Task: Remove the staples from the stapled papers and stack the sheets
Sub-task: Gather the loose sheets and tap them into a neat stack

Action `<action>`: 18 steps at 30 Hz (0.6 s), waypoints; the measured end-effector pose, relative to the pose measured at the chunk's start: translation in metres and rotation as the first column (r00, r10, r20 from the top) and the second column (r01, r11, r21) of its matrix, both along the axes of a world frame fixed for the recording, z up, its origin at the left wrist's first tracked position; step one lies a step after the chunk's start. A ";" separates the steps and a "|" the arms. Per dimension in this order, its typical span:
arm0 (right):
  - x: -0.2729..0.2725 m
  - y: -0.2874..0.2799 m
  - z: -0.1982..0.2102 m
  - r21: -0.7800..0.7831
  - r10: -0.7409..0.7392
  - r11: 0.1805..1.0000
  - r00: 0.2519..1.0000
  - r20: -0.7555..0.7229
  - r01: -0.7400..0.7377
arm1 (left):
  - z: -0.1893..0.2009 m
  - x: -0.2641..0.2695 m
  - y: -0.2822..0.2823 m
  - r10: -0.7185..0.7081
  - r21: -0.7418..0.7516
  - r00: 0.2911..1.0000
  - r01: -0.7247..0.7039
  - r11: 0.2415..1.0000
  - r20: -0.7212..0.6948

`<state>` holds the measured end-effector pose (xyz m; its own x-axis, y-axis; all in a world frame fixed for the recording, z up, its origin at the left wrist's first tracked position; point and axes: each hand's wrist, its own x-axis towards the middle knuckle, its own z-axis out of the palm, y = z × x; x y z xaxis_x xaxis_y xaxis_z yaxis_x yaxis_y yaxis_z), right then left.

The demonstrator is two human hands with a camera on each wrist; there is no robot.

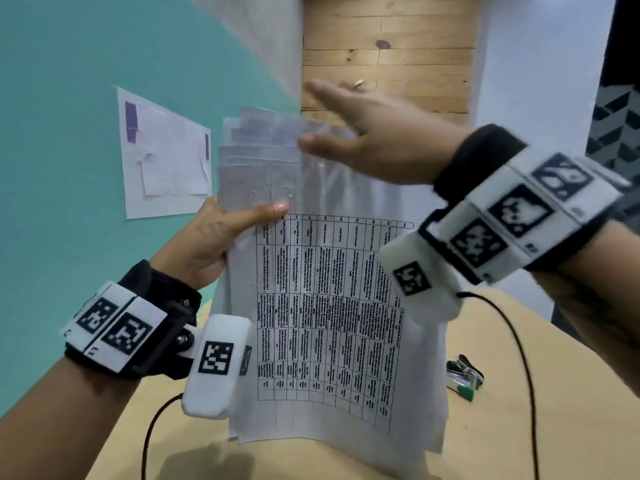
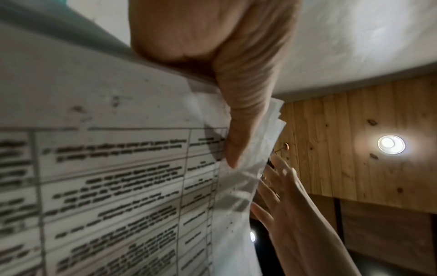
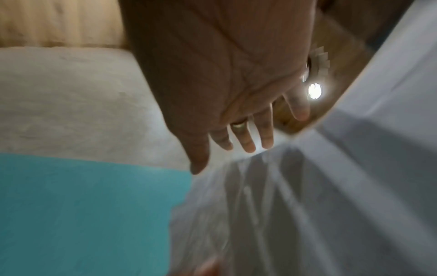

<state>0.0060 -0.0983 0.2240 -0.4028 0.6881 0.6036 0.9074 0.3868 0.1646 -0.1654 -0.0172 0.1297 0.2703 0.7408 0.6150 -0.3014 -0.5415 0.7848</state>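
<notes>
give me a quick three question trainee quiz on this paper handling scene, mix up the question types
1. True or false: the right hand is gripping the sheaf of papers.
2. Multiple choice: where does the left hand hold the papers? A) at the bottom edge B) at the upper left edge, thumb across the front C) by the right side
3. Fill in: the staple remover lies on the ______, to the right of the papers.

Key:
1. False: its fingers are straight, open above the fanned top edges.
2. B
3. wooden table
</notes>
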 end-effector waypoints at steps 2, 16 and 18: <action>-0.021 0.013 -0.006 -0.089 -0.008 0.996 0.995 0.100 0.017 | -0.007 0.001 -0.001 -0.032 -0.008 0.999 0.032 0.999 0.034; 0.000 0.002 0.000 0.057 0.189 0.982 0.950 -0.247 -0.181 | -0.032 0.004 0.014 0.089 0.098 0.992 -0.098 0.990 0.092; 0.045 -0.001 -0.016 0.199 0.237 0.968 0.823 -0.517 -0.153 | -0.026 0.001 0.018 0.119 0.101 0.984 -0.133 0.986 0.133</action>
